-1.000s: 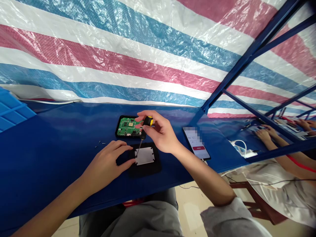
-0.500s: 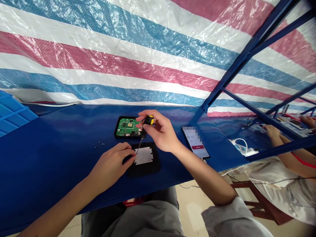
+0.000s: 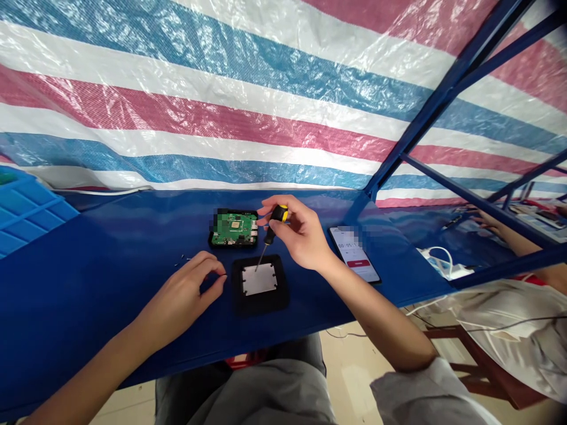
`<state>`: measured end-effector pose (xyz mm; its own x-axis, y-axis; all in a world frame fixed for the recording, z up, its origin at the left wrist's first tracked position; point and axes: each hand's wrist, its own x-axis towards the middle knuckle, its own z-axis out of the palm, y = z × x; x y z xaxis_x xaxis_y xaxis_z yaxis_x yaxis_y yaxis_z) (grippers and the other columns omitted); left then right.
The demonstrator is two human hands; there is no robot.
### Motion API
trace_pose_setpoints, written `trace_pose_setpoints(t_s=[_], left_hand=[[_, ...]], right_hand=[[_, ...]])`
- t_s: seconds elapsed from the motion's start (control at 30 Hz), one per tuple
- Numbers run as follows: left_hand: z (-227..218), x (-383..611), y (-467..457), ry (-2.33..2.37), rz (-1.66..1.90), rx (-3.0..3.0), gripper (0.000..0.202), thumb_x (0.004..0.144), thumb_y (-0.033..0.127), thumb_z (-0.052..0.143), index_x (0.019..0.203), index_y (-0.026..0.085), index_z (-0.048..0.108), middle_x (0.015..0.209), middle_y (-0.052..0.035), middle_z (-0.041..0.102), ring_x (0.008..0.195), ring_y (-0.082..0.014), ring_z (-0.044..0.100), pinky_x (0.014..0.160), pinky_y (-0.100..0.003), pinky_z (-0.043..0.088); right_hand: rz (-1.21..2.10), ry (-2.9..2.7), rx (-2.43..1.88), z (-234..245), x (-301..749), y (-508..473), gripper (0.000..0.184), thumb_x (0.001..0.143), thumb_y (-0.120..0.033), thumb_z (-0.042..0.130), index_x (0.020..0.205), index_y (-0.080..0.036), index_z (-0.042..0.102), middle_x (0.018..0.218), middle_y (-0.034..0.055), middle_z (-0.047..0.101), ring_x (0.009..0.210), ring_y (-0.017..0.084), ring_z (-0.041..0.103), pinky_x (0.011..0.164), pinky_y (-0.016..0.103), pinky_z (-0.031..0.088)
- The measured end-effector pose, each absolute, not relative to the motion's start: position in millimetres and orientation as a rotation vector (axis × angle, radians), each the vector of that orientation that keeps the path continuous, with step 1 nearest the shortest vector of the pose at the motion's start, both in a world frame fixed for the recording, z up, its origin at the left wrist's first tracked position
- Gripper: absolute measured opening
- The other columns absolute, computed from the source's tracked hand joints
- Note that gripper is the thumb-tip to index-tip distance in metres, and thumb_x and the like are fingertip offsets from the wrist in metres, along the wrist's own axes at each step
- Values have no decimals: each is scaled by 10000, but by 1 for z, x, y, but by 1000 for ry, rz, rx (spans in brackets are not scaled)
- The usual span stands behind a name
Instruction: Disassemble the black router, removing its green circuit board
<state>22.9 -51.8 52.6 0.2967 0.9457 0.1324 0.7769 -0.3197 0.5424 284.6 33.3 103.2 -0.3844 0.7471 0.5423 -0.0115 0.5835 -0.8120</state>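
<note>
My right hand [image 3: 303, 236] grips a screwdriver [image 3: 279, 213] with a black and yellow handle. Its thin shaft slants down, and the tip is over a silver metal plate [image 3: 259, 283], though contact is unclear. That plate lies in a black square cover [image 3: 281, 304] on the blue table. To the left of the cover, my left hand [image 3: 190, 292] has thumb and index finger pinched together. Whatever is between those fingertips is too small to make out. Behind the cover sits a green circuit board [image 3: 233, 227] in a black case. Several tiny screws [image 3: 179, 261] lie beyond my left hand.
A phone [image 3: 357, 257] showing a timer lies right of my right hand. Blue plastic bins [image 3: 35, 212] stand at the left edge. A blue metal frame [image 3: 411, 133] rises on the right, with a white power strip [image 3: 443, 262] and another person's arm [image 3: 509, 230] beyond it.
My left hand has drawn back to the left from the metal plate, fingers still pinched. The screwdriver tip has shifted from the plate's left edge toward its upper middle.
</note>
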Motion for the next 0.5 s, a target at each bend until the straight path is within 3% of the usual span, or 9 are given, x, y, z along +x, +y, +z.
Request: trace_pose_setpoints(t_s=[0.13,0.37,0.5], left_hand=[[45,-7,-50,1660,575,2367,335,1046,484,465,1025,242,695,1122,-82,690,1048,-299,718,863,-410,549],[47,-14,-42,1822,443,2486,487,1046,481,381,1035,228,798,1105,-128,710,1037,-366,724,816,-471,584],[46,-14,-41,1822,470,2405,457,1029,504,429,1037,261,815,1161,-114,731,1030,-351,733,834,-453,595]], right_hand=[[930,-1770,-602,101,285,34,250,977,-204,585,1218,-259,620,1147,40,752,984,181,800,777,332,667],[937,-1730,-677,111,296,22,253,944,-324,729,1167,-253,634,1105,40,782,950,185,795,726,308,651],[891,-1734,-695,115,307,15,215,946,-327,745,1137,-261,670,1055,23,780,879,164,777,719,296,645]])
